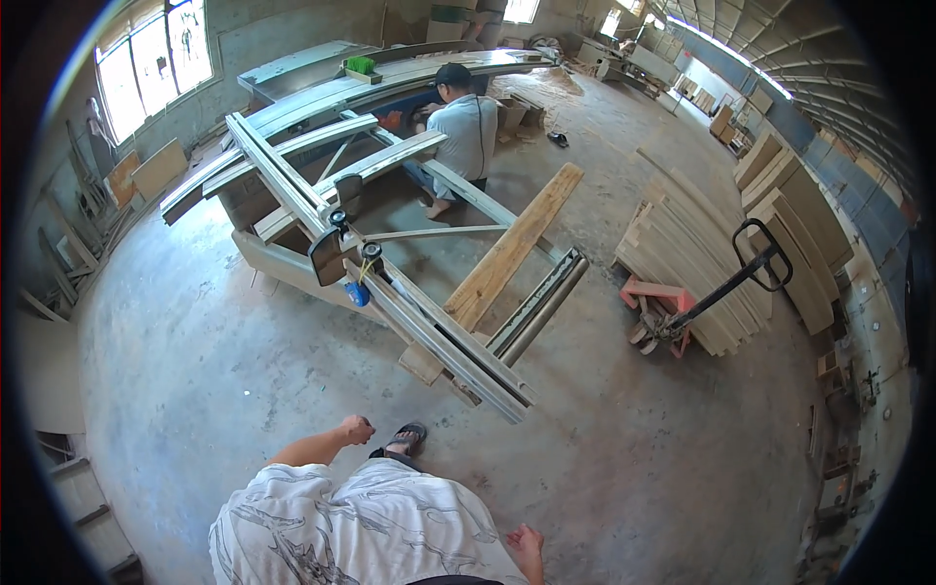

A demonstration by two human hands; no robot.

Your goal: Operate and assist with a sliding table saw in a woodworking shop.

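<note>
Both hands hang free at my sides, and I see neither holding anything. My left hand point(356, 429) is curled into a loose fist out ahead of my patterned white shirt point(361, 526), above the bare concrete floor point(214, 370). My right hand point(527, 542) sits low beside my hip with its fingers bent inward; I cannot tell how tightly they close. One dark sandal point(402, 441) on my foot shows just right of the left fist.

Nearest ahead of me is the long grey metal sliding rail of a panel saw point(439, 341), its near end well apart from my left hand. A long pale wooden plank point(515, 246) lies slanted across it. To the right stands a stack of light wooden boards point(697, 253) with a black-handled pallet jack point(726, 278) parked against it. Farther back, a person in a grey shirt point(466, 132) crouches by the machine.
</note>
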